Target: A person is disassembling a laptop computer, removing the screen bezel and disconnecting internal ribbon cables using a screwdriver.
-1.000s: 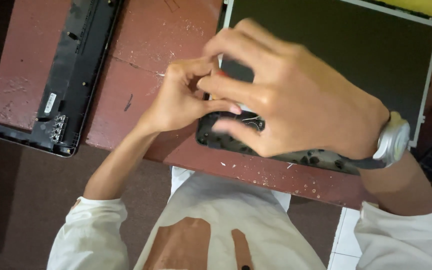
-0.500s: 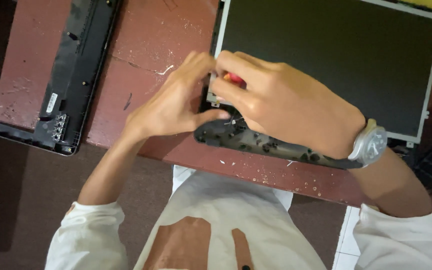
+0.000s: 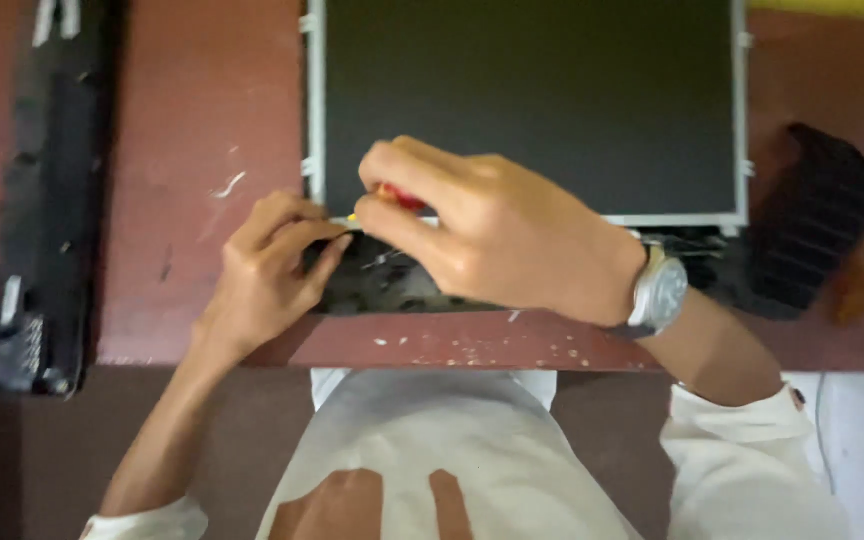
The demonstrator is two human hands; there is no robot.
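A flat display panel (image 3: 532, 100) with a dark face and a silver metal frame lies on a reddish-brown table (image 3: 202, 150). My right hand (image 3: 482, 235), with a wristwatch (image 3: 660, 292) on the wrist, is closed around a red-handled screwdriver (image 3: 399, 197) at the panel's near left corner. My left hand (image 3: 267, 270) pinches the same corner, fingertips touching the frame edge beside the tool tip. Under the panel's near edge lies a black plastic piece (image 3: 382, 285), partly hidden by both hands.
A long black plastic bezel (image 3: 37, 200) lies along the table's left side. At the right stand a black ribbed part (image 3: 812, 230) and a blurred orange object (image 3: 857, 285). The table's near edge carries white flecks. My white shirt fills the bottom.
The view has shifted so the panel sits square and higher. Both hands have moved from the black piece up to the panel's near left corner, the screwdriver still in my right hand.
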